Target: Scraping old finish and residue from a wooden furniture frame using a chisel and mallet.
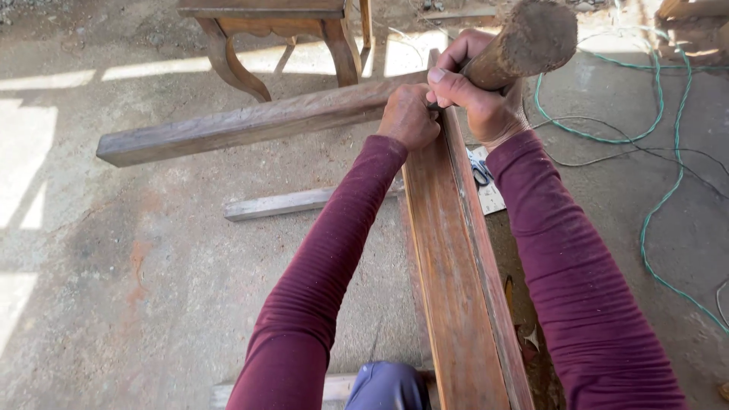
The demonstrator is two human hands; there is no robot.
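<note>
Both hands meet at the far end of the long board (456,288) that runs away from me. From the left, a thick beam (250,121) lies across the concrete floor (137,304), a thin slat (288,203) nearer me, and a carved wooden furniture leg (228,61) stands beyond. My left hand (408,115) is balled into a fist on the board's top edge, seemingly pinching something small that I cannot make out. My right hand (478,91) wraps tight around a round wooden mallet (524,42), raised just above the left. I judge the striking work is mid-course; the board shows no visible cut here. Green cable (653,190) trails at right.
</note>
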